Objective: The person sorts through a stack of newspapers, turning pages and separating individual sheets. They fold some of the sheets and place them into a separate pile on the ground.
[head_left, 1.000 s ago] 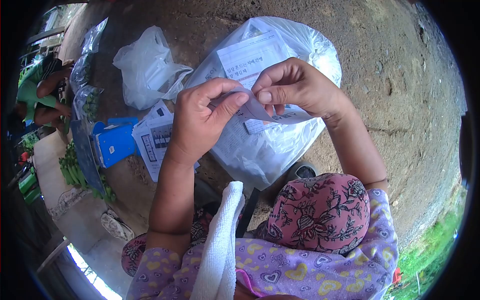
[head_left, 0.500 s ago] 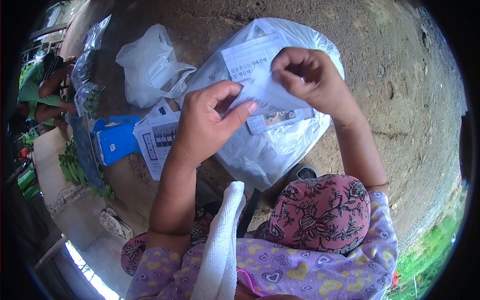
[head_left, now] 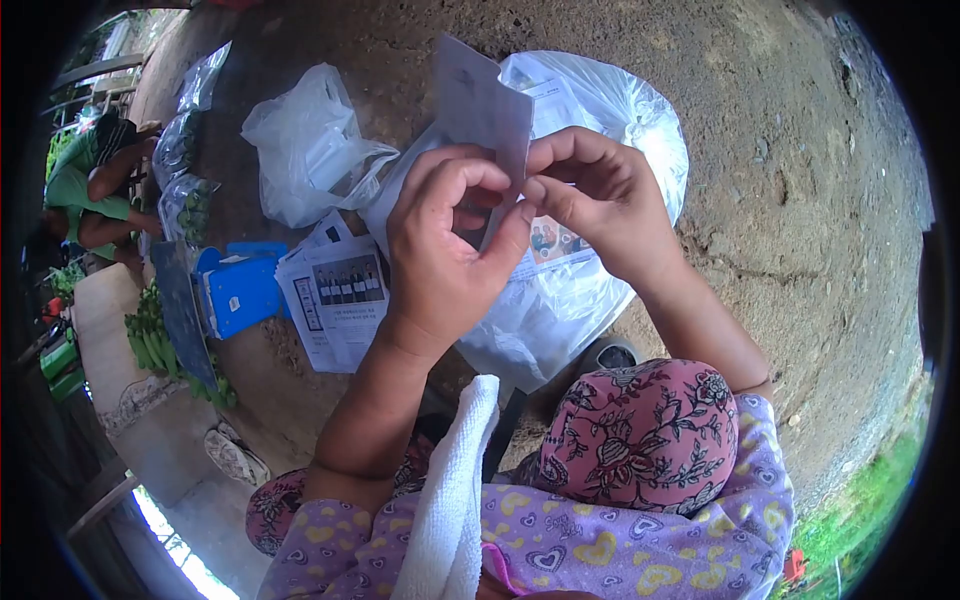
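A folded sheet of newspaper (head_left: 485, 95) stands upright between my two hands. My left hand (head_left: 450, 235) is closed on its lower left part, with thumb and fingers pinching it. The fingertips of my right hand (head_left: 600, 200) pinch its right edge, close to my left thumb. Beneath both hands lies a large clear plastic bag (head_left: 640, 110), with printed paper sheets (head_left: 550, 240) on it. To the left, a stack of newspaper pieces (head_left: 345, 300) rests on the ground near my left forearm.
A crumpled clear bag (head_left: 310, 150) lies left of the large bag. Further left are a blue object (head_left: 240, 290), green bananas (head_left: 150, 335) and bagged greens (head_left: 188, 205). A person in green (head_left: 90, 180) crouches at the far left. A white towel (head_left: 450, 480) hangs before me.
The paper has turned from lying slanted to standing upright, and its top sticks up higher. My right hand has moved down and left, nearer my left hand, which has shifted right.
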